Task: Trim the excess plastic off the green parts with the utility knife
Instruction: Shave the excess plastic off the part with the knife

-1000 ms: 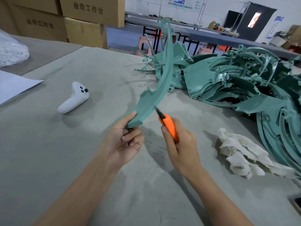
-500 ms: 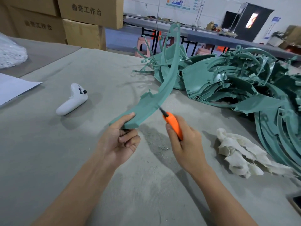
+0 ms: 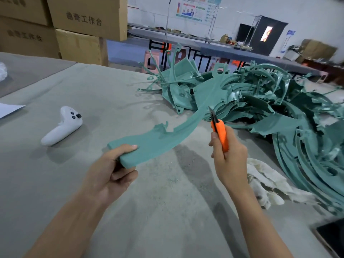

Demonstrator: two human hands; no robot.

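Observation:
My left hand grips the near end of a long curved green part, thumb on top. The part arcs up and away to the right over the grey table, with a ragged tab of plastic on its upper edge. My right hand holds an orange utility knife with its blade out. The blade tip lies against the right edge of the part, about halfway along it. A big heap of green parts lies behind and to the right.
A white game controller lies on the grey table to the left. A crumpled white cloth sits by my right wrist. Cardboard boxes stand at the back left. A dark phone lies at the bottom right corner.
My left hand has tipped the green part down from nearly upright to a low slant toward the right. The knife has slid farther up along the part's edge.

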